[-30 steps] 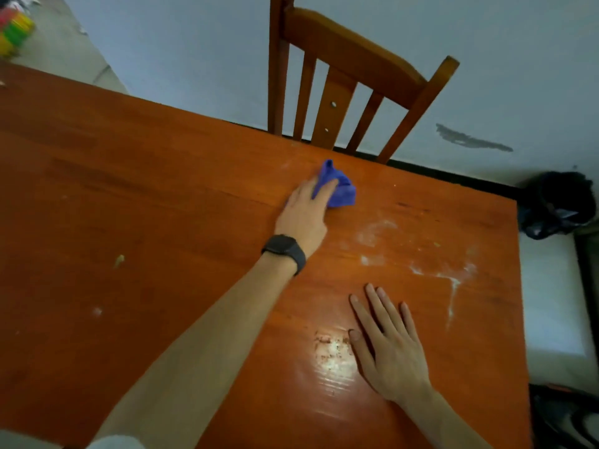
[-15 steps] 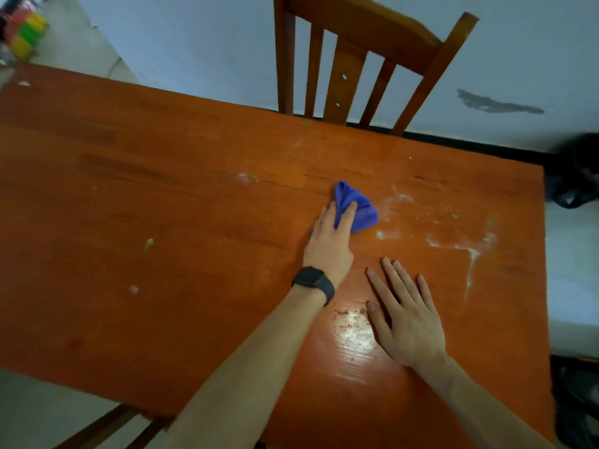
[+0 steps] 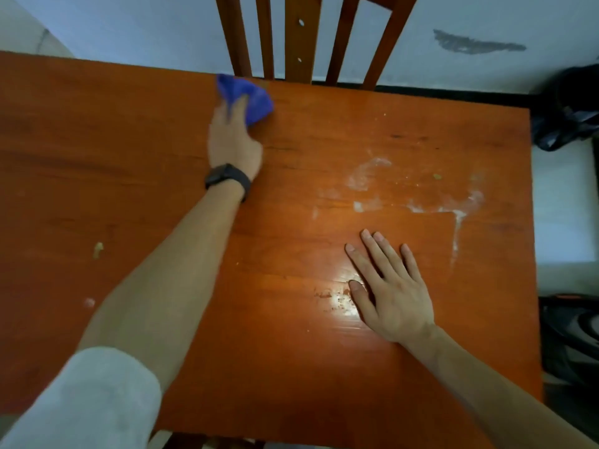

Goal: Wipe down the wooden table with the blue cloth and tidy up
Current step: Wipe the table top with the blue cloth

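The orange-brown wooden table (image 3: 129, 163) fills most of the view. My left hand (image 3: 232, 142), with a black watch on the wrist, presses a bunched blue cloth (image 3: 251, 98) onto the table close to its far edge, just in front of the chair. My right hand (image 3: 390, 283) lies flat on the table at the near right, fingers spread, holding nothing. White powdery smears (image 3: 369, 173) streak the surface beyond my right hand. A crusty patch (image 3: 334, 296) sits beside my right thumb.
A wooden chair (image 3: 298, 37) stands against the table's far side. Small crumbs (image 3: 98, 248) lie on the left part of the table. A black bag (image 3: 570, 108) sits on the floor past the right edge, and a dark object (image 3: 573, 335) lies lower right.
My left hand has slid the blue cloth away from the white smears, to the left and toward the far edge. My right hand has stayed flat in place.
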### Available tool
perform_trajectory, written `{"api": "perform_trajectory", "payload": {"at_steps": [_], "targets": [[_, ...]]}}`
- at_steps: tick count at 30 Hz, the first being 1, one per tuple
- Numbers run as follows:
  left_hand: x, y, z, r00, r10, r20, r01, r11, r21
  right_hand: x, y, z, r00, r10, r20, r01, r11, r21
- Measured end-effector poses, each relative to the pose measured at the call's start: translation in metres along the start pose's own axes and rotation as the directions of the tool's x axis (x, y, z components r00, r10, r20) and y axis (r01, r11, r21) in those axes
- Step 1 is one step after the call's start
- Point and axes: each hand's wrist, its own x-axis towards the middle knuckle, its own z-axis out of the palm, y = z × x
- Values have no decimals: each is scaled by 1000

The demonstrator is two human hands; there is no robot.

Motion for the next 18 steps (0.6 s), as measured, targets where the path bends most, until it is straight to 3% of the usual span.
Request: {"api": "perform_trajectory", "payload": {"at_steps": [2,4,5,6,8,10,13,15,18], "targets": [[-25,48,23,947,263,183,-262,965,-30,-1,-1,-1,1000,2,14,-2,1000,-9],[-42,87,37,786,459,414,-487,872,-43,0,-2,-2,1000,7,25,-6,1000,-23],[-39,96,36,734,498,462,-531,845,-68,0,-2,-3,1000,8,23,-8,1000,-22],[-28,98,30,745,510,430,-523,847,-97,1,-1,-3,1000,6,21,-5,1000,-17],[7,84,10,862,426,274,-409,905,-119,2,-1,-4,1000,0,16,0,1000,-4],[48,51,-13,966,237,103,-229,970,-76,2,-1,-3,1000,-10,7,10,1000,3],[70,13,-19,996,-62,69,61,998,20,0,0,0,1000,-21,-14,21,999,30],[47,29,6,996,-17,85,12,998,57,1,2,0,999,-18,-29,19,999,50],[-13,98,57,947,281,158,-281,959,-25,2,2,-1,999,-26,-22,27,998,63]]}}
